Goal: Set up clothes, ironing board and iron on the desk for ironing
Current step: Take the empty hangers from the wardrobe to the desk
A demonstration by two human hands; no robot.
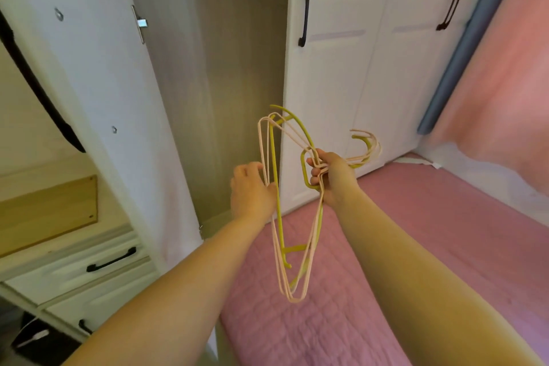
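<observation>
Plastic hangers (285, 202), pale pink with one olive-green among them, bunched at centre of the head view, hooks pointing off toward 2 o'clock, shoulders dangling toward 6 o'clock over a pink quilted bed (416, 246). Right hand (329, 178) curled tight round the necks just below the hooks, fingers pressed together on the bundle, probably to keep the lot from fanning apart. Left hand (252, 190) at 9 o'clock of the bunch, fingers loosely bent and resting against the long edges, thumb hidden behind; seemingly steadying the swing rather than bearing weight.

Open wardrobe bay (208, 68) at 12 o'clock, bare inside as far as visible, its white door (98, 83) swung out toward 10 o'clock. Closed white doors with black handles (304, 17) at 1 o'clock. White drawers (89, 264) at 8 o'clock.

No clothes, ironing board, iron or desk visible anywhere; their whereabouts impossible to tell. Judging by bare hangers in hand, garments perhaps already off them, setup itself barely begun.
</observation>
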